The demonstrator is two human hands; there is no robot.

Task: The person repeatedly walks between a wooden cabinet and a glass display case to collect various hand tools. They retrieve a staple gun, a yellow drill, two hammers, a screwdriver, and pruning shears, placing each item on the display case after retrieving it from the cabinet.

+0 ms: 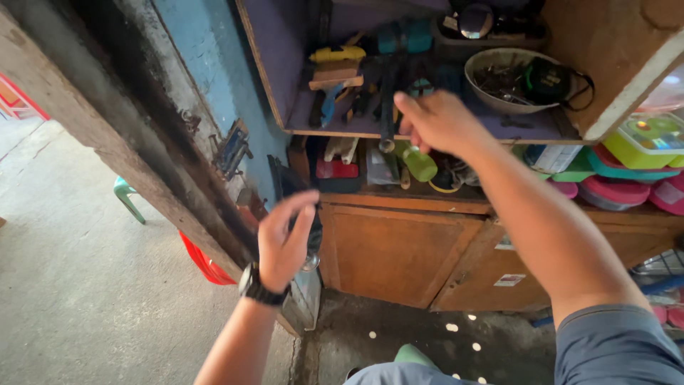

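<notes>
We see the left hand [285,239], a dark watch [258,286] on its wrist, raised in front of the wooden cabinet [399,249]. Its fingers [303,203] are curled round a dark object [313,232], with something small and shiny showing just below the palm; we cannot tell what the object is.

The right hand [438,121] reaches up to the front edge of the purple shelf [285,64]. Its fingers [410,107] are bent and close to a dark tool handle [387,107] that hangs over the shelf edge, but the hand is blurred and we cannot tell whether they grip it or only touch it.

The shelf is crowded with tools: a yellow-handled tool [338,53] on the left, a teal one [402,36] behind it, and a pale bowl [509,78] full of small metal parts on the right, with a black object [548,78] resting against it. Below the shelf, on top of the cabinet, lies a green bottle [417,162] just under the right hand, beside a red and black box [336,175].

To the right stand stacked plastic containers [627,171] in green, teal and pink. To the left, a dark wooden post [142,142] slants across a blue wall [206,64], and a red basin [206,262] sits on the concrete floor [78,285].
</notes>
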